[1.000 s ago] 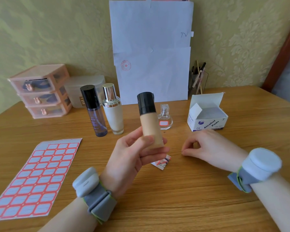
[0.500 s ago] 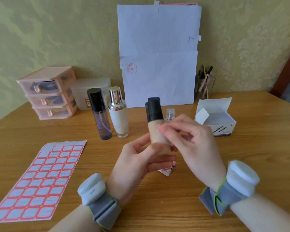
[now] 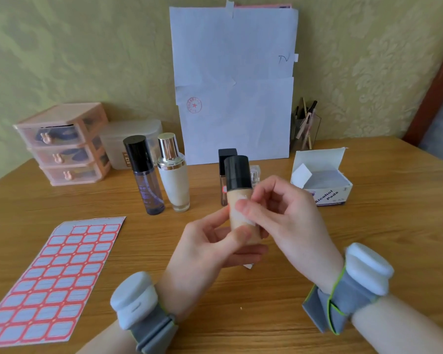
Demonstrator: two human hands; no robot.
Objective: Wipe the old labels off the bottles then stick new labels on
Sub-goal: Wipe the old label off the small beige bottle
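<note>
My left hand (image 3: 202, 249) holds a beige foundation bottle (image 3: 234, 213) with a black cap upright above the table. My right hand (image 3: 287, 221) pinches a small white pad (image 3: 244, 201) flat against the bottle's front with thumb and fingertips. A sheet of red-bordered labels (image 3: 54, 274) lies at the front left. Behind stand a purple bottle (image 3: 146, 185), a white bottle with a silver cap (image 3: 175, 182) and a slim dark-capped bottle (image 3: 224, 175). A small clear perfume bottle (image 3: 255, 175) is mostly hidden behind the held bottle.
An open box of alcohol pads (image 3: 322, 180) sits at the right. A torn wrapper (image 3: 248, 266) peeks out under my left hand. Pink mini drawers (image 3: 62, 144), a frosted box (image 3: 131, 139), a pen holder (image 3: 304, 129) and taped papers (image 3: 233, 85) line the wall.
My right hand rose from the table with the pad and came onto the bottle's front. The bottle stays in my left hand, and the camera has shifted slightly.
</note>
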